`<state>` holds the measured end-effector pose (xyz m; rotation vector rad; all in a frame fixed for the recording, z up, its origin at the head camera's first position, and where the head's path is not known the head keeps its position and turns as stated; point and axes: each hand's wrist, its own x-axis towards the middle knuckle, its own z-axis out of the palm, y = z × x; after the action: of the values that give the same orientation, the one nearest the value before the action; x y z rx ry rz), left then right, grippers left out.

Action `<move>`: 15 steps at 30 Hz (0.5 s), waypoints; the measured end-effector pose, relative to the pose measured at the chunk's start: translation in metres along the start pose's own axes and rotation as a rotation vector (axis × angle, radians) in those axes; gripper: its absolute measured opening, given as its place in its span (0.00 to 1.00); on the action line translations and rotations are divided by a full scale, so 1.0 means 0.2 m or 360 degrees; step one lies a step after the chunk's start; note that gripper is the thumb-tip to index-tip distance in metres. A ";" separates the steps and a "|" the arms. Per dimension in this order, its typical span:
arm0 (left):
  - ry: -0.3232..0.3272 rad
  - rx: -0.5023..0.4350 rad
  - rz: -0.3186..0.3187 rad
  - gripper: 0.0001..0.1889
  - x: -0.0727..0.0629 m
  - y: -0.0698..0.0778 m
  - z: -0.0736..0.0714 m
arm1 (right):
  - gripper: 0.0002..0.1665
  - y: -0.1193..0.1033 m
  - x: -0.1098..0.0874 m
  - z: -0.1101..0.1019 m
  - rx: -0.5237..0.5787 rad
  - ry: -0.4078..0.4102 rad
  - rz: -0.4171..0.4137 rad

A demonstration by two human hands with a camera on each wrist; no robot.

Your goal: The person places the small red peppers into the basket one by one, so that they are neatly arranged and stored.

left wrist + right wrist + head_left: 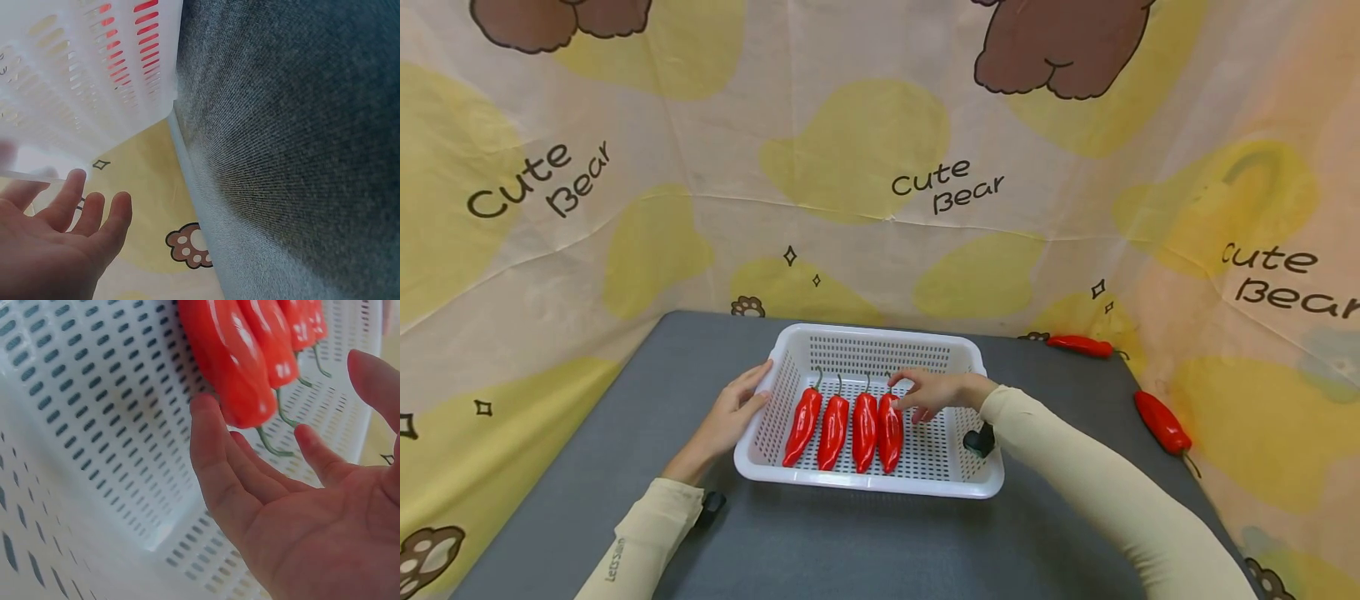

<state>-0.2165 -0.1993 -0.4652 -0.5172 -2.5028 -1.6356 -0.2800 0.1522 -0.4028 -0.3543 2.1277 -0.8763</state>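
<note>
**Four red peppers (865, 429) lined up in my white basket (868, 486), fingers at the end one**

So these peppers are super glossy, bright red, plump in the middle and narrowing toward the tips, each with a thin, curvy green stem. All four lie side by side on the basket floor, stems pointing away from me, the leftmost leaning a bit.

My right hand (936, 392) is over the stem end of the rightmost pepper (891, 442). Fingers and thumb are spread around that end, not pinching anything. My left hand (730, 417) is at the basket's left rim, fingers loosely extended against it.

The basket is shallow plastic, slotted all over, sitting on a grey table (850, 550). Right of the row its floor is bare. Two more red ones sit outside it: one by the far right corner (1081, 346), one along the right edge (1163, 423).

Hard to make out: whether my right fingertips actually touch the pepper. My hand partly covers its top from above. From the left wrist the peppers are just red strips through the slots, and my left thumb is blurred and cut off.
</note>
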 end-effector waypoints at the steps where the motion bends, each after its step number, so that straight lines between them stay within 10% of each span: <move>1: 0.0002 -0.0005 0.0001 0.28 0.00 0.00 0.00 | 0.33 0.00 -0.01 -0.01 0.0010 0.0008 -0.0001; 15: 0.0002 -0.0010 -0.0002 0.28 -0.01 0.00 0.00 | 0.34 -0.04 -0.12 -0.11 0.0027 0.0102 -0.0139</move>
<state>-0.2153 -0.1988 -0.4654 -0.5147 -2.4987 -1.6441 -0.2814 0.1699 -0.3736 -0.4183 2.1758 -0.9672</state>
